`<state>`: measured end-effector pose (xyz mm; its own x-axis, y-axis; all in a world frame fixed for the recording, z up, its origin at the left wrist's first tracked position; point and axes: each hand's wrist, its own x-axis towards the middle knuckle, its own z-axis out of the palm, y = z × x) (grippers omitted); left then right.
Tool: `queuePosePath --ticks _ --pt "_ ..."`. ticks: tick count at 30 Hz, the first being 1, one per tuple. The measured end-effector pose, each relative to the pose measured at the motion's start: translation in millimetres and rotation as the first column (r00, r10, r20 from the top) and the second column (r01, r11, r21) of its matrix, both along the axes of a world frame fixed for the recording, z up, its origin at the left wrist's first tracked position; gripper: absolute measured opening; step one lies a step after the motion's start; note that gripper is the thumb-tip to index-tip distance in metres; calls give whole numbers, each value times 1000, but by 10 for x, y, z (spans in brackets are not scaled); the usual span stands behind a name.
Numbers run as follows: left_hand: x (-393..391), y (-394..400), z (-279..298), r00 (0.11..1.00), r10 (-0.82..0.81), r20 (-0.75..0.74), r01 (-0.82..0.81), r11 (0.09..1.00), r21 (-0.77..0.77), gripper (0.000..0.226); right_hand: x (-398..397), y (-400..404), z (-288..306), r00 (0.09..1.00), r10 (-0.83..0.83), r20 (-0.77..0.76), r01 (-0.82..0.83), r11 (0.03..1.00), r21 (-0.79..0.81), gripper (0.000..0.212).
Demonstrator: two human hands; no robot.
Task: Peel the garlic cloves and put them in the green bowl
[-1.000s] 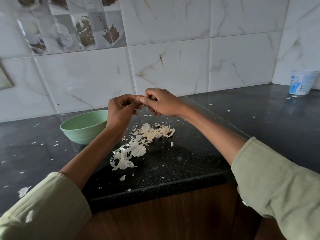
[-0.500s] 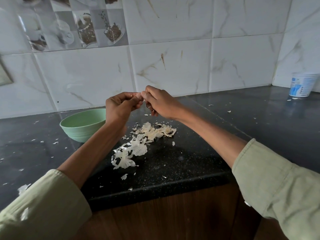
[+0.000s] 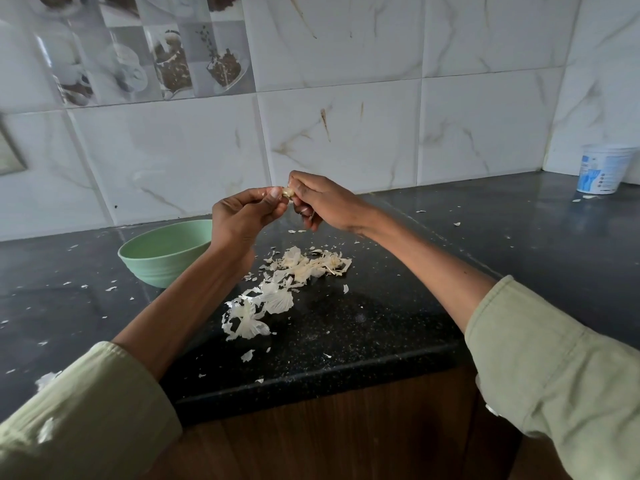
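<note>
Both hands, left hand [image 3: 242, 216] and right hand [image 3: 325, 202], pinched one garlic clove [image 3: 288, 192] with curled fingers, above and right of the green bowl [image 3: 162, 254]

garlic clove [image 3: 288, 192] mostly hidden by fingertips | green bowl [image 3: 162, 252] right rim behind left hand [image 3: 242, 216], contents unseen | tub [image 3: 602, 169] label unreadable

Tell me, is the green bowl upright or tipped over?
Upright: the green bowl sits on its base on the counter, rim facing up.
</note>
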<state>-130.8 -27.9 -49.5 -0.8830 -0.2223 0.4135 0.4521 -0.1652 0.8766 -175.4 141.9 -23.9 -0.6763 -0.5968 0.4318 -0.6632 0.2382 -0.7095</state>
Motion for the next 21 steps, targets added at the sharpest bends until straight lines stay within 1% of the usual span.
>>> queuePosePath --ticks 3,6,9,16,19,21 --pt "2 5 -7 1000 11 -13 -11 1000 -18 6 8 9 22 999 6 46 -6 1000 -7 30" --pt "-2 11 -11 997 74 -38 -77 995 -65 8 17 -8 20 995 17 100 -15 1000 -18 34" --pt "-13 -2 -17 996 82 -30 -84 992 -99 13 11 -24 7 999 -19 40 19 1000 4 31" --pt "-6 -2 3 1000 6 7 -6 1000 -23 7 22 5 13 994 29 101 -23 998 -60 29" --pt "-3 8 0 999 35 -16 -35 999 -34 6 38 2 25 994 34 108 -27 998 -63 30" --pt "2 17 -6 996 84 -37 -86 994 -62 9 60 -8 34 987 50 151 -41 997 -59 33"
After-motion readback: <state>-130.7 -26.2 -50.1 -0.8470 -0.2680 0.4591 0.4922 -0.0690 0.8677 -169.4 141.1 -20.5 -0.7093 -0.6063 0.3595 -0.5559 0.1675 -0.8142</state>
